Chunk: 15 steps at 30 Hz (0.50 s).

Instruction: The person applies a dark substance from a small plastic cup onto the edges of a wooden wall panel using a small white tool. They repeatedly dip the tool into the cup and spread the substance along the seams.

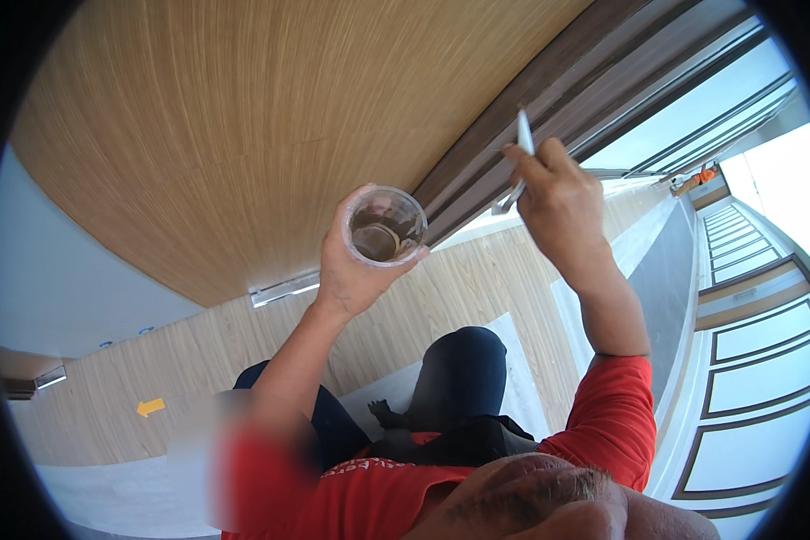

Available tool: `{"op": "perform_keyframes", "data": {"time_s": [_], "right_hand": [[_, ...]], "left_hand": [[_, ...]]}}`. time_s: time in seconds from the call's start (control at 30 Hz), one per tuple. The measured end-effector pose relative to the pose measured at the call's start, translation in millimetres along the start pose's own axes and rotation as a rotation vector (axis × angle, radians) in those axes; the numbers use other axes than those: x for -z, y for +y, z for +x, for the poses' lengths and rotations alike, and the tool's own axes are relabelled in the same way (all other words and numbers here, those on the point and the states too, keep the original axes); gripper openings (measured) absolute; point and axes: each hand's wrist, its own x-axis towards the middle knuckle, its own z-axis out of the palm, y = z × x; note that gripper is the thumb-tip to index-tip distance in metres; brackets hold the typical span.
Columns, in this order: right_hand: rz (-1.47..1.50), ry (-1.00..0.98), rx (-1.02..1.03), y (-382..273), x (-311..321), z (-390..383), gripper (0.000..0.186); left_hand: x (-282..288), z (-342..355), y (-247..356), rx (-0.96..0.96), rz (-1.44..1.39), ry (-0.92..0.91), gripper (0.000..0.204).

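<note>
My left hand (346, 270) is wrapped round a clear plastic cup (403, 200) and holds it near the wood-grain panel. Dark brown liquid (374, 241) lies in the bottom of the cup. Raised to the right of it, my right hand (558, 202) is closed on a slim white-handled paintbrush (525, 135). Its narrow brownish tip points up, close to the dark brown frame (490, 112); whether it touches is unclear. Part of the brush is hidden behind my fingers.
The broad wood-grain panel (270, 99) fills the upper left. Pale sheets (513, 360) cover parts of the wood-look floor (459, 288) around my knees. A yellow arrow marker (150, 408) is at the lower left. Windows (702, 108) run along the right, with a person in orange (706, 175) far off.
</note>
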Motion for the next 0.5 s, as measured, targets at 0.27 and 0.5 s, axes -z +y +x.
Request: {"op": "perform_keyframes", "data": {"time_s": [0.27,0.5], "right_hand": [[-0.054,0.003,0.024,-3.9,0.9,-1.8,0.034],[-0.066,0.006,0.024,-2.9,1.4,-1.1,0.035]], "left_hand": [[2.0,-0.3,0.2,0.005,0.019,-0.021,0.091],[2.3,0.4,2.5,-0.017,0.052,-0.019,0.090]]}}
